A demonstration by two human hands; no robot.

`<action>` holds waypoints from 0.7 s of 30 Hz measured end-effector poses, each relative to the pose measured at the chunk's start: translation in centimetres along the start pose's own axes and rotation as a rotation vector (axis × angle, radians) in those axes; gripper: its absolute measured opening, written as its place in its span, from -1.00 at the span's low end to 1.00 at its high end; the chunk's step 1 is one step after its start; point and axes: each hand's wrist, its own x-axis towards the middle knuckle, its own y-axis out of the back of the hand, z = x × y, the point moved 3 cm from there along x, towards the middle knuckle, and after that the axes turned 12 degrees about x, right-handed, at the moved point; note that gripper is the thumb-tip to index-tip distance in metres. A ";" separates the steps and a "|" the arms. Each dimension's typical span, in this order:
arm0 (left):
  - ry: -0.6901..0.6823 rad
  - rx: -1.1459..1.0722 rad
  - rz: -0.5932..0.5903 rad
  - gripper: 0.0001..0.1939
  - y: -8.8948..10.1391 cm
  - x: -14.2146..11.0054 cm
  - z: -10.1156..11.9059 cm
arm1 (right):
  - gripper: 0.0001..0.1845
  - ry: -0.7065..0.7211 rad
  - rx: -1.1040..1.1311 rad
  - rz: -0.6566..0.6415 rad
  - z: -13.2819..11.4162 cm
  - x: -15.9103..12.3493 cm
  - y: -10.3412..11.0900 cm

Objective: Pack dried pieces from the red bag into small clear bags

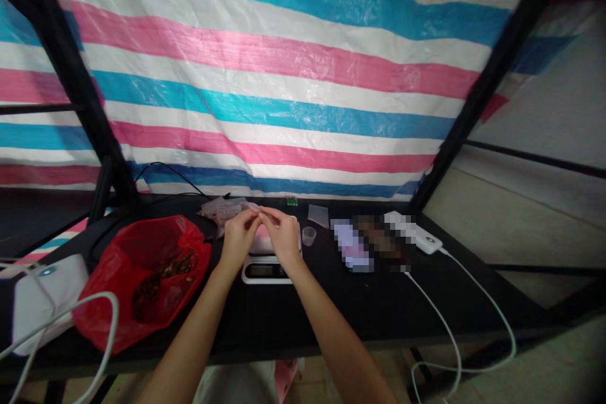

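My left hand (240, 232) and my right hand (282, 231) meet fingertip to fingertip above a white digital scale (245, 273). Both are closed in a pinch on what looks like a small clear plastic bag (254, 207), mostly hidden by the fingers. Part of the scale's pinkish weighing surface (262, 241) shows between my hands, and its dark display (261, 271) faces me. Left of my left hand lies a pile of small clear plastic bags (218, 209) with brownish contents. A small clear plastic cup (309, 236) stands just right of the scale.
A red plastic bag (116, 252) holding brown pieces lies open at left, beside a white device (57, 293) with cables. Green batteries (292, 201), a translucent sheet (319, 215), blurred-out items (353, 246) and a white power strip (428, 240) are on the black table (379, 309). Striped tarp hangs behind.
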 end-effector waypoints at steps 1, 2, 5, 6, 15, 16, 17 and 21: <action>-0.021 0.031 -0.013 -0.82 0.1 0.0 0.1 | -0.76 0.000 -0.022 0.005 -0.1 -0.1 0.2; -0.034 0.042 -0.020 -0.82 0.1 0.0 0.2 | -0.76 0.002 -0.044 0.016 -0.2 -0.1 0.3; -0.033 0.042 -0.001 -0.82 0.3 -0.1 0.4 | -0.75 0.034 -0.052 0.046 -0.8 -0.2 0.8; -0.034 0.047 0.003 -0.83 0.3 -0.2 0.4 | -0.77 0.047 -0.034 0.037 -1.0 -0.1 0.9; -0.103 0.115 -0.128 -0.82 0.1 -0.1 0.3 | -0.84 -0.069 -0.002 -0.074 1.0 0.8 1.6; -0.108 0.095 -0.142 -0.81 0.1 0.0 0.3 | -0.83 -0.070 -0.020 -0.069 1.2 0.9 1.7; -0.108 0.074 -0.151 -0.80 0.1 0.1 0.3 | -0.82 -0.066 -0.030 -0.063 1.2 0.9 1.8; -0.072 0.019 -0.175 -0.73 0.1 0.0 0.8 | -0.80 -0.023 -0.023 -0.044 0.7 0.8 2.0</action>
